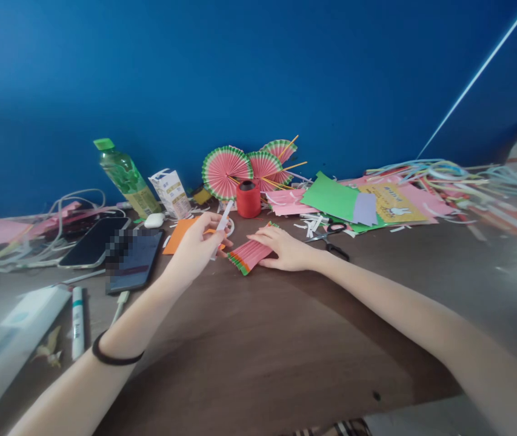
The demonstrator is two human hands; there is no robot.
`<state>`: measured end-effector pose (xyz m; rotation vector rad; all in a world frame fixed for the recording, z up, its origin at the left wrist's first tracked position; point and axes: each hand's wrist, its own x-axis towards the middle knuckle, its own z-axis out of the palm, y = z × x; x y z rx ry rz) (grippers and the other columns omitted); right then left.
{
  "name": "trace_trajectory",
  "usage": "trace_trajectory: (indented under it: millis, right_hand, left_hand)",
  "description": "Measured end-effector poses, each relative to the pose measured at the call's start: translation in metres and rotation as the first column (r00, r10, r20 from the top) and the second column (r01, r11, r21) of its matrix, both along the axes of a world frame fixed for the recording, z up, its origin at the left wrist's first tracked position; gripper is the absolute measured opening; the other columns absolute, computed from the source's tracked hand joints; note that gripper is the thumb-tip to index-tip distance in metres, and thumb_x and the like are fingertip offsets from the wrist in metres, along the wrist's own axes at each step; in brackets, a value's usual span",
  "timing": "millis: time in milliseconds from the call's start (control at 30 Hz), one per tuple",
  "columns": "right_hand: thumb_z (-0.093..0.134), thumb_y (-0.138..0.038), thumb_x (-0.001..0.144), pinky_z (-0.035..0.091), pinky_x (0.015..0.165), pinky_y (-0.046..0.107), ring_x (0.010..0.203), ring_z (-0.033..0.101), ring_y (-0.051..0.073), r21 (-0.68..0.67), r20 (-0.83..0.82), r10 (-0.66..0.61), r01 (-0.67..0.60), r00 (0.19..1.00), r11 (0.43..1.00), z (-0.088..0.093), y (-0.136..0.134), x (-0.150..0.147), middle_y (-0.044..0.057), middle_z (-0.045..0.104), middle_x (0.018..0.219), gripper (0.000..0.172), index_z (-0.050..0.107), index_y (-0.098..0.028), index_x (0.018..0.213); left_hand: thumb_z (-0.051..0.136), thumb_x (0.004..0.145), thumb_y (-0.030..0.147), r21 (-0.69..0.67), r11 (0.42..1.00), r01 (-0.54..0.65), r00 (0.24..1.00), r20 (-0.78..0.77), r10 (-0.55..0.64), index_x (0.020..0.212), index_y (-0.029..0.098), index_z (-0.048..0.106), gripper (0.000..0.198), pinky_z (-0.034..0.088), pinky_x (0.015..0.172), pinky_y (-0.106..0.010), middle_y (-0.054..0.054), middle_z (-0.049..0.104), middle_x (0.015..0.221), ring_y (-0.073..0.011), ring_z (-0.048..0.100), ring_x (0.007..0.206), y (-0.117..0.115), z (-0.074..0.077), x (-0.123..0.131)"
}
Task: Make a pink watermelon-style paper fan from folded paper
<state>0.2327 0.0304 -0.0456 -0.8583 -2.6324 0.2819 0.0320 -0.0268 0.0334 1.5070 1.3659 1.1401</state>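
My left hand point(200, 239) is closed, pinching a narrow white strip point(226, 213) that points up. A pale ring, seemingly a roll of white tape point(231, 227), shows just beside its fingers. My right hand point(283, 247) grips an accordion-folded pink paper point(251, 253) with green and orange at its near end, fingers over its top and thumb at its near side. The folded paper rests on or close to the dark table, between both hands. Under and behind my left hand lies an orange sheet point(177, 237).
Behind stand pink-and-green paper fans point(226, 172) and a red spool point(248, 201). Scissors point(331, 239) and green paper point(331, 198) lie right. Left are a tilted bottle point(127, 178), a carton point(170, 192), phones point(136, 263), cables and a marker point(77, 324).
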Motion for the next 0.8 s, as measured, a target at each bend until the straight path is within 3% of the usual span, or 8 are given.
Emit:
trace_trajectory:
  millis: [100,233,333,400,533,667,800]
  right_hand:
    - [0.055,-0.037,0.081,0.041,0.085,0.041,0.098,0.049,0.024,0.034,-0.031,-0.033,0.034,0.999,0.999,-0.002,0.002,-0.001,0.012,0.053,0.103,0.042,0.054,-0.016,0.117]
    - [0.051,-0.025,0.083,0.042,0.076,0.033,0.082,0.049,0.017,0.078,-0.199,-0.076,0.093,0.977,0.993,0.003,0.002,-0.001,0.007,0.050,0.088,0.016,0.062,-0.015,0.088]
    - [0.056,-0.023,0.079,0.043,0.074,0.031,0.080,0.050,0.016,-0.001,-0.457,-0.177,0.199,0.872,0.980,0.012,0.002,-0.001,0.005,0.048,0.087,0.009,0.057,-0.016,0.084]
    - [0.059,-0.027,0.076,0.044,0.072,0.030,0.079,0.051,0.015,-0.131,-0.589,-0.249,0.214,0.769,0.968,0.019,0.002,-0.001,0.004,0.049,0.088,0.014,0.054,-0.017,0.083]
    - [0.064,-0.039,0.071,0.043,0.066,0.030,0.068,0.051,0.013,-0.438,-0.661,-0.379,0.076,0.647,0.896,0.031,-0.004,-0.002,0.000,0.052,0.079,0.028,0.048,-0.018,0.079]
    - [0.065,-0.041,0.069,0.040,0.066,0.029,0.066,0.050,0.012,-0.563,-0.663,-0.423,-0.039,0.618,0.825,0.035,-0.013,-0.007,-0.002,0.049,0.071,0.031,0.045,-0.018,0.074]
    - [0.062,-0.036,0.072,0.043,0.068,0.030,0.065,0.055,0.011,-0.643,-0.706,-0.437,-0.248,0.557,0.724,0.031,-0.019,-0.012,-0.003,0.051,0.073,0.025,0.046,-0.019,0.080]
  left_hand:
    - [0.056,0.067,0.022,-0.012,1.000,0.004,0.999,0.039,-0.003,0.080,0.017,0.052,0.014,0.044,0.048,-0.020,0.000,0.059,0.075,-0.0106,0.057,0.059,0.001,-0.001,-0.001]
    - [0.056,0.066,0.018,-0.033,0.999,0.018,0.988,0.151,-0.012,0.077,0.017,0.050,0.013,0.043,0.047,-0.019,0.001,0.058,0.071,-0.0108,0.058,0.058,0.003,-0.001,-0.005]
    - [0.057,0.066,0.019,-0.041,0.999,0.029,0.967,0.255,-0.017,0.076,0.017,0.051,0.011,0.042,0.045,-0.019,0.002,0.058,0.068,-0.0093,0.056,0.053,0.003,0.001,-0.006]
    - [0.058,0.069,0.022,-0.050,0.998,0.031,0.951,0.308,-0.014,0.075,0.017,0.053,0.010,0.042,0.045,-0.020,0.002,0.057,0.064,-0.0085,0.054,0.049,0.002,0.002,-0.006]
    - [0.060,0.072,0.027,-0.097,0.994,0.046,0.927,0.374,-0.007,0.075,0.016,0.055,0.013,0.045,0.048,-0.021,0.000,0.059,0.069,-0.0097,0.057,0.053,0.001,0.000,-0.004]
    - [0.062,0.073,0.031,-0.209,0.965,0.157,0.899,0.435,-0.052,0.078,0.015,0.057,0.017,0.048,0.054,-0.024,-0.003,0.060,0.075,-0.0123,0.060,0.063,-0.004,-0.008,0.003]
    - [0.063,0.073,0.032,-0.271,0.937,0.221,0.860,0.507,-0.056,0.075,0.015,0.056,0.019,0.049,0.056,-0.024,-0.002,0.059,0.070,-0.0129,0.060,0.063,-0.013,-0.017,0.012]
